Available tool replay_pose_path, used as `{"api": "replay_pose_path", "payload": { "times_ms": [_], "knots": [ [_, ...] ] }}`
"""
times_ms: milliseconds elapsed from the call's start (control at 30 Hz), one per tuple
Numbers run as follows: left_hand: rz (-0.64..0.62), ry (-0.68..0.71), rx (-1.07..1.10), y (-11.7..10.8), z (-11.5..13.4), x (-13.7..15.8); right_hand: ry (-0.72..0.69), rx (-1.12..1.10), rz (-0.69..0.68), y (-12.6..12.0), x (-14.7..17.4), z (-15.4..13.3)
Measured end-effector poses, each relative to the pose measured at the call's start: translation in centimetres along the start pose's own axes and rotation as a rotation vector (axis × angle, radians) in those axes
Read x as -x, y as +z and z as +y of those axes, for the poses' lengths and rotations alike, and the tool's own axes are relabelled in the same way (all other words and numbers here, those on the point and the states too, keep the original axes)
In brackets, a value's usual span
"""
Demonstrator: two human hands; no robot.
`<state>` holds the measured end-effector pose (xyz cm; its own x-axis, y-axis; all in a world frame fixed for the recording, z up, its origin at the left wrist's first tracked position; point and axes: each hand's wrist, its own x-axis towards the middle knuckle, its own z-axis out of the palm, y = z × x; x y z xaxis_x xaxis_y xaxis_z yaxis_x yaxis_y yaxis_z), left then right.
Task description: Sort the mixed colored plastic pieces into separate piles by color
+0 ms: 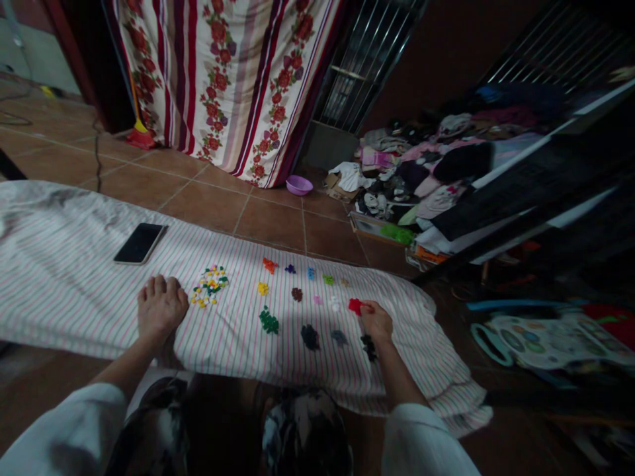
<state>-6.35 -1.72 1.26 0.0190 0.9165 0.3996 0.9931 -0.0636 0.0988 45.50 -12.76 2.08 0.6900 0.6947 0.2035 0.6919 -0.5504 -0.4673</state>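
My left hand (161, 305) lies flat on the striped cloth, fingers stretched forward and holding nothing. Just right of it is a loose mixed heap of small yellow, green and white pieces (209, 285). Over at the right, my right hand (378, 320) pinches at a small red piece (355, 305) on the edge of a red pile. Around it lie single-colour piles: white pieces (335, 303), grey pieces (339, 338), black pieces (368, 347), dark blue-grey pieces (310, 337) and green pieces (268, 320). The exact shape of the pieces is too small to tell.
Further piles include orange pieces (269, 265), yellow pieces (262, 288) and brown pieces (296, 294). A phone (140, 242) lies at left on the striped cloth (218, 344). Beyond are a purple basin (299, 185), a floral curtain (223, 79) and heaped clothes (426, 165).
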Motion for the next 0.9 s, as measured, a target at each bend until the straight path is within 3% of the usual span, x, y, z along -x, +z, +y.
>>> {"api": "replay_pose_path", "payload": {
  "times_ms": [133, 567, 900],
  "knots": [
    [0.002, -0.002, 0.001, 0.0, 0.0, 0.0, 0.067, -0.029, 0.009, 0.2, -0.4, 0.6],
    [0.005, 0.007, -0.007, 0.0, 0.0, 0.0, 0.062, 0.07, -0.005, 0.1, -0.8, 0.1],
    [-0.051, -0.043, -0.035, 1.0, -0.4, -0.2, 0.088, 0.213, -0.095, -0.2, 0.0, -0.7]
  ]
}}
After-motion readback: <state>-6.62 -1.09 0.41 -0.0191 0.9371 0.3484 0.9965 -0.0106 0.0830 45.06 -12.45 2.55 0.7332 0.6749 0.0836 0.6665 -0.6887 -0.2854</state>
